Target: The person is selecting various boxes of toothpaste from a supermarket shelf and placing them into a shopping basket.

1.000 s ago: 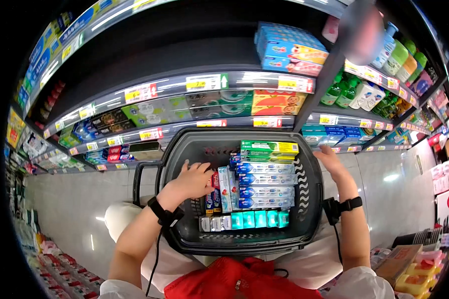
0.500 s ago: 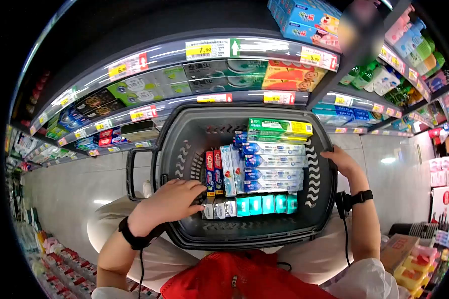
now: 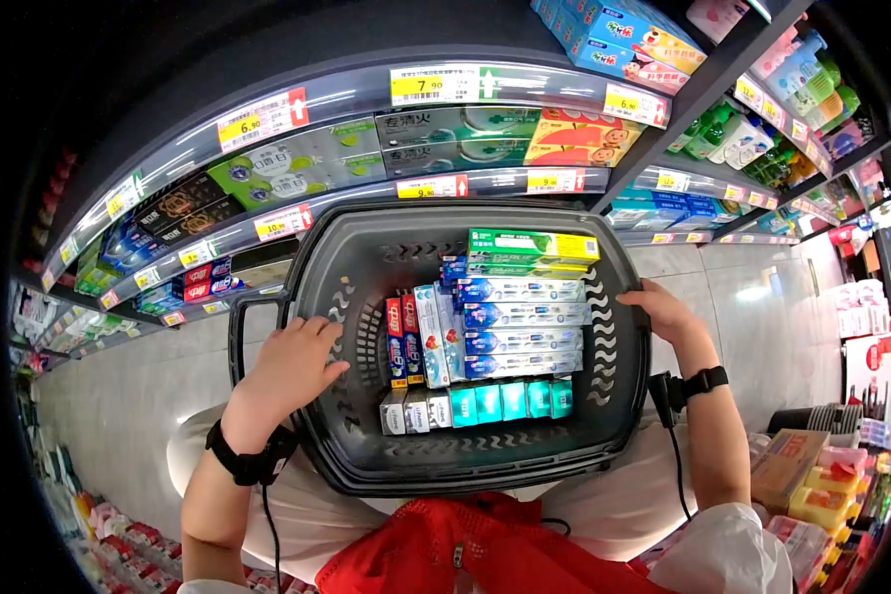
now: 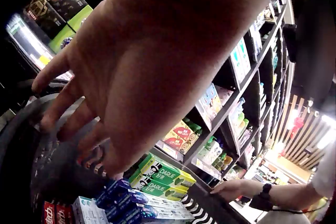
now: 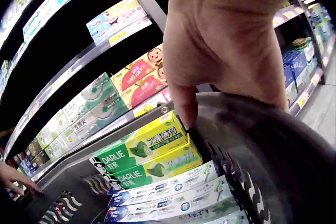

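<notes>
A dark grey shopping basket (image 3: 361, 457) stands between the person's knees, holding rows of toothpaste boxes. Over its left rim lies the left hand (image 3: 285, 371), fingers spread and nothing in them. The right hand (image 3: 660, 309) grips the right rim, thumb on the inner side. Green-and-yellow Darlie boxes (image 5: 139, 150) are stacked at the basket's far end. White-and-blue boxes (image 3: 523, 342) fill the middle, with red-and-blue boxes (image 3: 403, 337) at their left. Along the near side runs a row of small teal boxes (image 3: 513, 401) and silver boxes (image 3: 416, 411).
Ahead, a store shelf (image 3: 351, 94) carries price tags and toothpaste cartons (image 3: 455, 139). Bottles (image 3: 733, 144) stand on shelves at the right. A cardboard box (image 3: 790, 470) and yellow packages (image 3: 827, 495) sit at the lower right. The basket's handle (image 3: 238, 346) sticks out at the left.
The left hand has moved from over the red-and-blue boxes inside the basket, leftward to the left rim. The right hand stays at the right rim. The head view has shifted closer to the shelf.
</notes>
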`<state>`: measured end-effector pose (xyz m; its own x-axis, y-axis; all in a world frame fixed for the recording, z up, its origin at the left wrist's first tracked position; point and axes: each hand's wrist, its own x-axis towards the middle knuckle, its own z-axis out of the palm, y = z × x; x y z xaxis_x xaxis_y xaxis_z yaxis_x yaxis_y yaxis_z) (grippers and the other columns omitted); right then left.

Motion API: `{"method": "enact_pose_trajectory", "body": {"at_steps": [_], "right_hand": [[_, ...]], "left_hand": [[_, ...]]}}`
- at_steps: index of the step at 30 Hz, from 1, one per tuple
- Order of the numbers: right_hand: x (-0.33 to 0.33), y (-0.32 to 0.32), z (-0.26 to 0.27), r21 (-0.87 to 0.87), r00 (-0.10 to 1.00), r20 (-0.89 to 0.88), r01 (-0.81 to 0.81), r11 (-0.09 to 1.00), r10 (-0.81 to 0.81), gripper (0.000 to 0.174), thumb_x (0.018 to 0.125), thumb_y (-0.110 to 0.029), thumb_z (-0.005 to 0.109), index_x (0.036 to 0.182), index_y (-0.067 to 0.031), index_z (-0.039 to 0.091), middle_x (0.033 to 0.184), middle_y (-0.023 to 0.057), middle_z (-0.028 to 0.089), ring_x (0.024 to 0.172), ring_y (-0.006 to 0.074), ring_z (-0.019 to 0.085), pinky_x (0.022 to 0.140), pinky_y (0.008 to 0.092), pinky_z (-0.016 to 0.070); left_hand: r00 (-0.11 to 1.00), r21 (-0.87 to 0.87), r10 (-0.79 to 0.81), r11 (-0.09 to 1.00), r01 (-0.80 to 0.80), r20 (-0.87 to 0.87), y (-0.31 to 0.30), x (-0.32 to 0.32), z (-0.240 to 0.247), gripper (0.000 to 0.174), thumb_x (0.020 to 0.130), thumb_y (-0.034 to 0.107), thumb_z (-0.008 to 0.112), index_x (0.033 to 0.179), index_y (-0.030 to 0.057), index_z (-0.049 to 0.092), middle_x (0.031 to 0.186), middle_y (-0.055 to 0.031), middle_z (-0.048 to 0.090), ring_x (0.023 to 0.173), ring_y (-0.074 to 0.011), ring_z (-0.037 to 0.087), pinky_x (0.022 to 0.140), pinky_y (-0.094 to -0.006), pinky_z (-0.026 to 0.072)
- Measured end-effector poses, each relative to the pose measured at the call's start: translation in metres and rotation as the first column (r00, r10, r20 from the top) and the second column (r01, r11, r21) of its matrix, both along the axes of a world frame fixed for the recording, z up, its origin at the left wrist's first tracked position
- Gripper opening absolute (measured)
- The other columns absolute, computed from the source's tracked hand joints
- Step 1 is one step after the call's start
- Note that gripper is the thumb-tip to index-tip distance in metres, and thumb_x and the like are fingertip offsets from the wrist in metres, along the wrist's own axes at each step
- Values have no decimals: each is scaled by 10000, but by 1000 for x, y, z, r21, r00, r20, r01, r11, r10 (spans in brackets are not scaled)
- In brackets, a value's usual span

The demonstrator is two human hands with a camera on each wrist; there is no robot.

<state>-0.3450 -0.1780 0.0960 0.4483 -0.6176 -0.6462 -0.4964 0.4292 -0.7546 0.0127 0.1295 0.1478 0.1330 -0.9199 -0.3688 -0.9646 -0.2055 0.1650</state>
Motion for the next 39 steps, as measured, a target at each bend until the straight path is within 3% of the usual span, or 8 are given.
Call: {"method": "enact_pose_trajectory", "body": {"at_steps": [5, 7, 16, 19, 23, 26, 31, 39], "right_hand": [[2, -7, -4, -29, 1000, -23, -14, 999, 13, 410, 758, -111, 581, 1093, 97, 466, 961, 146, 588, 840, 196, 577, 748, 290, 466], [5, -8, -2, -38, 999, -32, -16, 999, 15, 401, 761, -112, 577, 1084, 100, 471, 953, 147, 590, 833, 197, 579, 737, 292, 469], [12, -10, 1, -16, 999, -33, -28, 999, 28, 372, 782, -101, 546, 1101, 78, 475, 967, 126, 598, 840, 184, 579, 767, 286, 465], [14, -6, 5, -28, 999, -31, 10, 1000, -11, 378, 777, -104, 554, 1096, 83, 472, 939, 139, 591, 803, 197, 584, 722, 309, 475], [17, -4, 11, -36, 998, -67, -9, 999, 6, 399, 778, -110, 560, 1120, 69, 459, 975, 135, 581, 847, 195, 576, 750, 308, 471], [16, -7, 12, -21, 995, -86, -57, 998, 55, 419, 784, -121, 570, 1142, 55, 440, 1020, 127, 565, 896, 188, 560, 782, 303, 459], [12, -17, 5, 26, 989, 3, -146, 989, 146, 424, 797, -132, 573, 1155, 43, 427, 1061, 115, 548, 937, 179, 547, 804, 296, 453], [11, -20, -1, 30, 989, 20, -149, 988, 149, 358, 763, -115, 561, 1069, 61, 503, 942, 118, 595, 820, 191, 578, 731, 300, 468]], "left_hand": [[998, 5, 41, 999, -41, 54, -11, -6, -3, 435, 791, 266, 571, 1135, 19, 473, 1118, -155, 510, 1023, -323, 492, 863, -382, 408], [999, 15, 50, 999, -51, 20, -11, -6, -4, 414, 802, 288, 560, 1105, 16, 486, 1069, -138, 533, 992, -302, 518, 790, -396, 452], [995, 48, 95, 995, -92, -42, -15, 5, -10, 425, 802, 268, 563, 1141, 28, 473, 1123, -174, 514, 1004, -343, 508, 828, -399, 429], [991, 78, 125, 990, -121, -46, -20, 4, -3, 423, 802, 270, 561, 1139, 29, 478, 1104, -178, 529, 985, -351, 517, 825, -403, 429], [994, 22, 107, 994, -106, -39, -31, 14, -4, 422, 819, 300, 537, 1135, 27, 479, 1046, -187, 552, 970, -338, 532, 781, -408, 449], [974, 131, 222, 968, -216, -36, -36, 9, 5, 421, 817, 290, 541, 1132, 16, 481, 1017, -202, 562, 966, -343, 530, 799, -404, 439], [977, 28, 182, 983, -180, -113, -26, 15, 1, 392, 817, 271, 542, 1102, 5, 501, 1006, -210, 570, 954, -355, 532, 820, -402, 422], [976, 78, 170, 984, -160, -133, -28, 0, 13, 377, 826, 279, 536, 1089, 10, 519, 1033, -205, 563, 976, -346, 527, 832, -389, 421]]}}
